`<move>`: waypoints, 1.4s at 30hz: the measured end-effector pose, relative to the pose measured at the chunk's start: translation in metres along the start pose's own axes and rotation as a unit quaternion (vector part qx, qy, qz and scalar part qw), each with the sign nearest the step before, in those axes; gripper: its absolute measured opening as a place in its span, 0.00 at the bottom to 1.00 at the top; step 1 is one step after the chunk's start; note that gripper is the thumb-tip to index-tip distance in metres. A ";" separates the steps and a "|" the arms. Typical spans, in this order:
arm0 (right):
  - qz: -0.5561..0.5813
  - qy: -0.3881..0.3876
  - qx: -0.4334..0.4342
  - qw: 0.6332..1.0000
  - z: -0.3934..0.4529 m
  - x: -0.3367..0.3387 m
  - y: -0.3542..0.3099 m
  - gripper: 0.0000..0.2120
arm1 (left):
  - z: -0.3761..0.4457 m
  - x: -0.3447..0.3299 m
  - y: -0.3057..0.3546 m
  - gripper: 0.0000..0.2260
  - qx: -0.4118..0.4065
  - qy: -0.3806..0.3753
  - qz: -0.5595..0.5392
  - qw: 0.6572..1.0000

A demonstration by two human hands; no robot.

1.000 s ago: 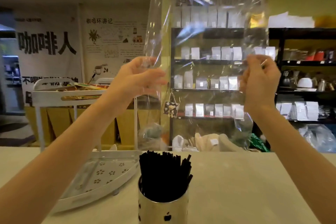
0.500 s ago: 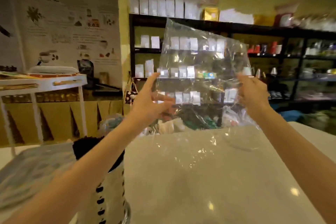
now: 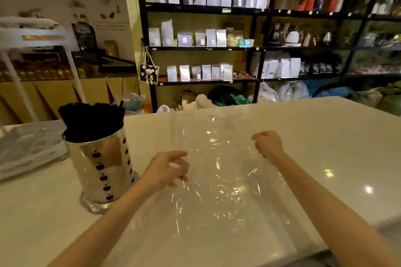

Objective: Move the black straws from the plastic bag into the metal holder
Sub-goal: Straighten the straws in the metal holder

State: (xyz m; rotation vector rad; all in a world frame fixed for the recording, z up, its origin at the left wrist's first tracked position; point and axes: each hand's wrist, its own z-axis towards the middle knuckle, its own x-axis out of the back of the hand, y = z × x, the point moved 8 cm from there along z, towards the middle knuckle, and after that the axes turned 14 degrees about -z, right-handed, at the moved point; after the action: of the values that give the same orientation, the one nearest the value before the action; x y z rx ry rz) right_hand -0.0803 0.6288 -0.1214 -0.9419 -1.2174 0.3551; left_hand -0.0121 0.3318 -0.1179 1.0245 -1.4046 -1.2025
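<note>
A shiny metal holder (image 3: 102, 169) with small black cut-outs stands on the pale counter at the left, packed with a bundle of black straws (image 3: 91, 120) standing upright. The clear plastic bag (image 3: 221, 180) lies flat and crinkled on the counter in the middle, with nothing visible inside. My left hand (image 3: 168, 169) pinches the bag's left edge. My right hand (image 3: 268, 144) holds its right edge with curled fingers. Both hands are low, at the counter surface, to the right of the holder.
A white tray (image 3: 28, 149) lies at the far left behind the holder. The counter (image 3: 325, 136) stretches to the right and ends at a far edge. Black shelves (image 3: 260, 47) with white pouches and kettles stand beyond it. A white rack (image 3: 71, 65) rises at the left.
Both hands have brought the bag down from in front of my face and laid it flat on the counter. My view has dropped and swung right, so the holder now sits at the left.
</note>
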 end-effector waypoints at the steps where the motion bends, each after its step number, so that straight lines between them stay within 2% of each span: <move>1: -0.025 0.009 0.013 1.000 -0.002 -0.006 0.004 0.11 | 0.000 0.003 -0.011 0.19 0.009 0.010 0.001 1.000; 5: -0.105 0.054 0.063 0.991 -0.016 -0.025 0.003 0.11 | 0.000 0.019 -0.039 0.21 0.022 0.061 -0.022 0.998; 7: -0.150 0.073 0.078 0.983 -0.019 -0.033 -0.002 0.12 | 0.002 0.028 -0.043 0.21 0.016 0.070 0.010 0.997; 10: -0.231 0.090 0.107 0.963 -0.021 -0.044 -0.006 0.13 | 0.001 0.034 -0.038 0.19 -0.009 0.064 0.120 0.991; 13: -0.291 0.096 0.150 0.940 -0.023 -0.051 -0.013 0.12 | -0.004 0.038 -0.032 0.16 -0.013 0.067 0.253 0.965; 15: -0.328 0.104 0.182 0.921 -0.024 -0.055 -0.018 0.11 | -0.008 0.038 -0.032 0.17 0.008 0.064 0.320 0.945; 18: -0.349 0.128 0.219 0.902 -0.024 -0.058 -0.022 0.12 | -0.011 0.032 -0.028 0.17 0.008 0.066 0.396 0.916; 21: -0.356 0.107 0.239 0.897 -0.022 -0.064 -0.021 0.12 | -0.013 0.026 -0.020 0.14 -0.051 0.096 0.430 0.896; 24: -0.337 0.056 0.246 0.907 -0.022 -0.068 -0.018 0.13 | -0.010 0.018 -0.022 0.13 -0.100 0.080 0.441 0.888; 27: -0.340 0.063 0.257 0.902 -0.025 -0.066 -0.020 0.13 | -0.008 0.015 -0.026 0.13 -0.128 0.074 0.454 0.878; 32: -0.406 0.036 0.262 0.875 -0.025 -0.073 -0.025 0.14 | -0.009 0.013 -0.028 0.14 -0.122 0.060 0.461 0.877; 35: -0.494 -0.001 0.255 0.831 -0.024 -0.081 -0.031 0.13 | -0.012 0.009 -0.025 0.15 -0.120 0.049 0.460 0.878; 37: -0.542 -0.023 0.256 0.800 -0.030 -0.083 -0.049 0.13 | -0.014 0.007 -0.015 0.17 -0.127 0.048 0.428 0.894; 39: -0.540 -0.011 0.304 0.784 -0.046 -0.083 -0.086 0.15 | -0.017 0.011 0.000 0.18 -0.138 0.052 0.372 0.916; 42: -0.436 0.015 0.405 0.803 -0.083 -0.082 -0.155 0.14 | -0.024 0.020 0.038 0.19 -0.176 0.041 0.296 0.938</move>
State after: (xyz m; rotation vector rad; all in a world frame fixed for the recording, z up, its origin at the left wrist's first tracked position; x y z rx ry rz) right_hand -0.0707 0.4459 -0.0573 0.3876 -1.1715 0.0782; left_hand 0.0079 0.3145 -0.0767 0.3525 -1.2465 -0.8978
